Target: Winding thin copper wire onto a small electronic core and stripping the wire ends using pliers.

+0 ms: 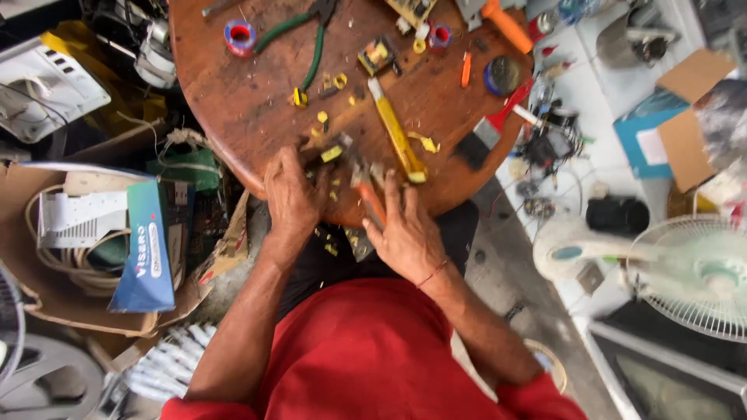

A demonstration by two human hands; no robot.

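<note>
Down at the near edge of the round wooden table [233, 101], both hands are seen from above in the head view, with the forearms reaching forward from red sleeves. The left hand [292, 198] is laid knuckles up, its fingers curled over a small dark part [331, 153] with a yellow band, which is pressed against the tabletop. The right hand [405, 229] is angled inward, and its fingers are closed around an orange-handled tool [372, 201] whose tip is directed toward that same part; the exact grip is blurred. Just beside the right fingertips a yellow utility knife [397, 136] is laid diagonally across the wood. Yellow scraps [323, 117] are scattered around the hands. Farther back, green-handled pliers [307, 39], a red and blue tape roll [240, 36] and an orange-handled screwdriver [506, 25] are spread over the table, well apart from the hands. A cardboard box [47, 295] of cables is placed to the left, and a white fan [700, 272] to the right.
</note>
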